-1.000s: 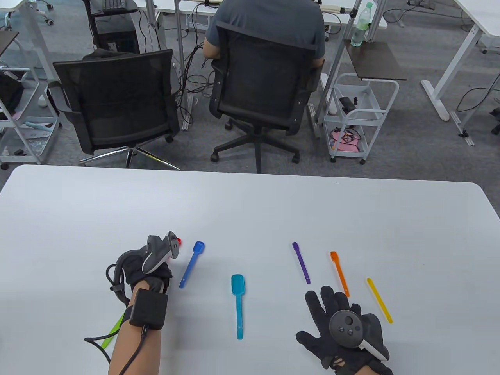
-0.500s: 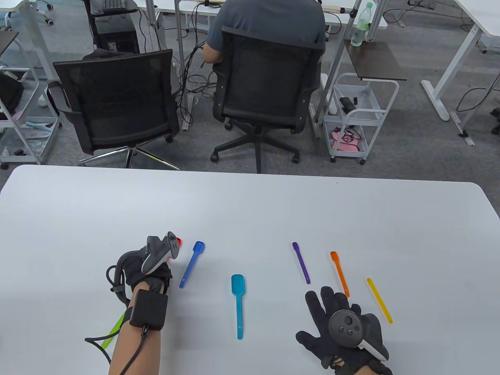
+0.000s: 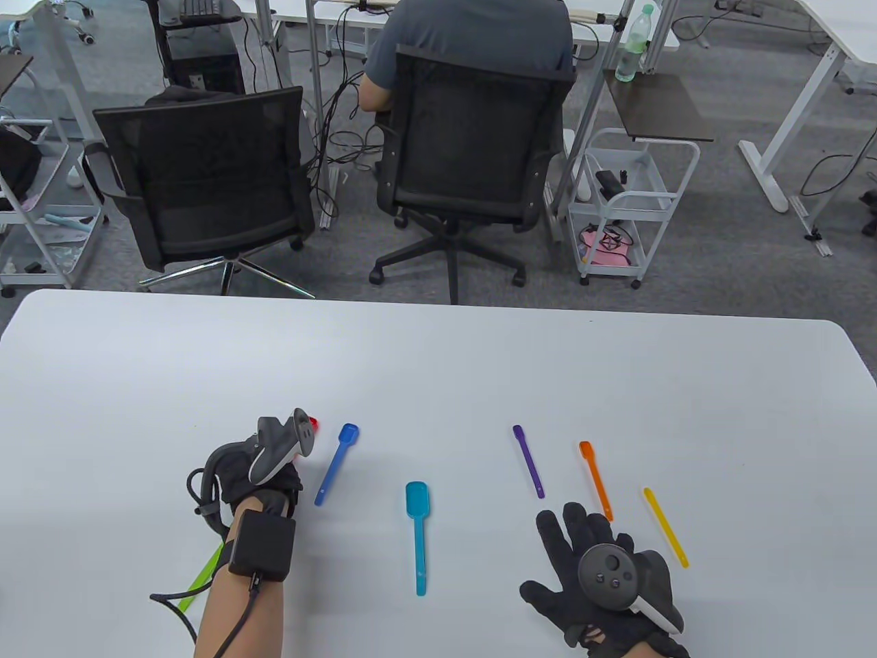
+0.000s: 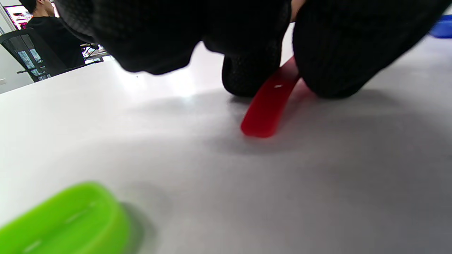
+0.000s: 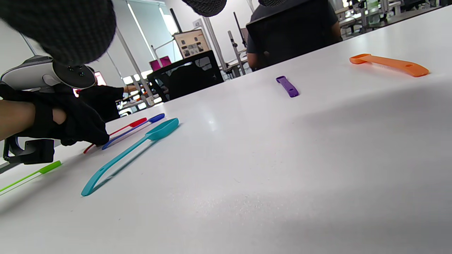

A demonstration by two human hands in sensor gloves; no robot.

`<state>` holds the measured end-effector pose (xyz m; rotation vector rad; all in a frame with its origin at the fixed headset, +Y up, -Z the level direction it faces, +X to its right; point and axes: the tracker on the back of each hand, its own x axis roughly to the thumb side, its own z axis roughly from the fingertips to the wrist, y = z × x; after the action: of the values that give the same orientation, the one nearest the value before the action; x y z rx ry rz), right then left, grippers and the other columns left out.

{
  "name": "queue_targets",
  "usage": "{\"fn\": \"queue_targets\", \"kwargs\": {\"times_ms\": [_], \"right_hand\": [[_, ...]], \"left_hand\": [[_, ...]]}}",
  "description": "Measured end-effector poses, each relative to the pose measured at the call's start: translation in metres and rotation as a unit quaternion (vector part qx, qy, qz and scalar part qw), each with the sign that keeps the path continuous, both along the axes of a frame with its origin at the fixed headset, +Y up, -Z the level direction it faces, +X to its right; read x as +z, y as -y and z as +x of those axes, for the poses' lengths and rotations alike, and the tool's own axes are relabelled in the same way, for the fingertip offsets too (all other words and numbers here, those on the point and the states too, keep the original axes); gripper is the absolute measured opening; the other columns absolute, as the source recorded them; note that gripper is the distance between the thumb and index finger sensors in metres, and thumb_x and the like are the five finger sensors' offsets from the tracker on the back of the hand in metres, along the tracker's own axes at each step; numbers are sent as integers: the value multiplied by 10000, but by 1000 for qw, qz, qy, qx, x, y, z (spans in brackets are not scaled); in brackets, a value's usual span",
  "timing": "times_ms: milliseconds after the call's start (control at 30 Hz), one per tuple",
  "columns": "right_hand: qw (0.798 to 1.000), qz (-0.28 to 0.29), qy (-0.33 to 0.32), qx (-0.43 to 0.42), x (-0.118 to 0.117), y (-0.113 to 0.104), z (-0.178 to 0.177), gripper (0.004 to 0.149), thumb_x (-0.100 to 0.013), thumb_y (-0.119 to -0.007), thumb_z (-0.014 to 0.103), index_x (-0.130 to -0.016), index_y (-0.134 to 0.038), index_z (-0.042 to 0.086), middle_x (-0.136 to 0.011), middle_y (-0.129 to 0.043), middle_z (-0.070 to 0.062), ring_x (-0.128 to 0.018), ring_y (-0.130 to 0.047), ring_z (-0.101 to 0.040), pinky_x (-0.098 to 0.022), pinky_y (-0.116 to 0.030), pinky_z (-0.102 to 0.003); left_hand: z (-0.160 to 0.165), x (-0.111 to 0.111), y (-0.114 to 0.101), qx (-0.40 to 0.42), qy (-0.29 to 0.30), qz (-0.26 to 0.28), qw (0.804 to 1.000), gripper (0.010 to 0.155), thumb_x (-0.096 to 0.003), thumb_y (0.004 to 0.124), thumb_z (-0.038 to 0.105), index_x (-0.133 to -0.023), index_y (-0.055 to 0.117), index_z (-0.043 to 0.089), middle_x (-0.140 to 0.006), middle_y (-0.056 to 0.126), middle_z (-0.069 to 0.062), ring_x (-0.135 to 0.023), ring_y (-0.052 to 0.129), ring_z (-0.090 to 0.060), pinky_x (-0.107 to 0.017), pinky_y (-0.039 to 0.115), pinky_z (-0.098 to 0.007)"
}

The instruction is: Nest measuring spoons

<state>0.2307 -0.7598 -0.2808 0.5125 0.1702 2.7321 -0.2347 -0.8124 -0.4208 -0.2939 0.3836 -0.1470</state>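
Several coloured measuring spoons lie apart on the white table point(image 3: 438, 370). My left hand point(image 3: 264, 466) pinches the handle of the red spoon point(image 4: 270, 106) between fingertips point(image 4: 332, 60), and the handle end touches the table. The red bowl point(image 3: 314, 423) peeks out past the tracker. The green spoon point(image 3: 202, 576) lies partly under my left forearm, its bowl close in the left wrist view point(image 4: 67, 222). The blue spoon point(image 3: 336, 464), teal spoon point(image 3: 418, 534), purple spoon point(image 3: 528, 460), orange spoon point(image 3: 595, 480) and yellow spoon point(image 3: 665, 526) lie in a row. My right hand point(image 3: 596, 576) rests flat with fingers spread, empty, beside the orange spoon.
Behind the table's far edge stand two black office chairs point(image 3: 205, 171), one with a seated person point(image 3: 473, 41), and a white trolley point(image 3: 630, 205). The right wrist view shows the teal spoon point(image 5: 130, 151), purple spoon point(image 5: 287, 86) and orange spoon point(image 5: 388, 64) on the tabletop.
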Motion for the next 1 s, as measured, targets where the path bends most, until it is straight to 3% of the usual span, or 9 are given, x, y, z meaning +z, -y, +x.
{"fn": "queue_targets", "kwargs": {"times_ms": [1000], "right_hand": [[1000, 3, -2, -3, 0, 0, 1, 954, -372, -779, 704, -1103, -400, 220, -1148, -303, -270, -972, -371, -645, -567, -298, -843]], "left_hand": [[-1, 3, 0, 2, -2, 34, 999, 590, -410, 957, 559, -826, 957, 141, -379, 944, 125, -375, 1000, -148, -703, 657, -630]]}}
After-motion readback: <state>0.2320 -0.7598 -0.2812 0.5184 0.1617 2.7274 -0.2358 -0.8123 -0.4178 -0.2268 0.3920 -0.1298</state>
